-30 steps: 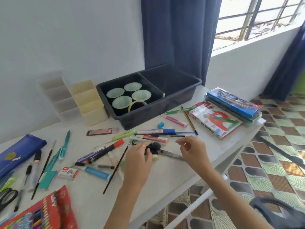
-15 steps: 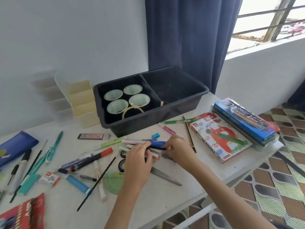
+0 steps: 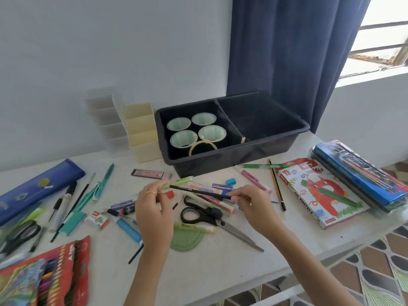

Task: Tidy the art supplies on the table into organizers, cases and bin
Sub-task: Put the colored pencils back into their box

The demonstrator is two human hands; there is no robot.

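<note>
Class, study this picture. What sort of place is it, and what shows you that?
Probably a room in a home, used as an art or study corner: a white table strewn with scissors and an oil pastels box, a barred window with a dark blue curtain, and patterned floor tiles.

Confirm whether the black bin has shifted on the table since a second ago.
No. The black bin still sits right beside the cream organizer, as before; only the camera view moved.

"OIL PASTELS" on, seemingly, pastel box
</note>
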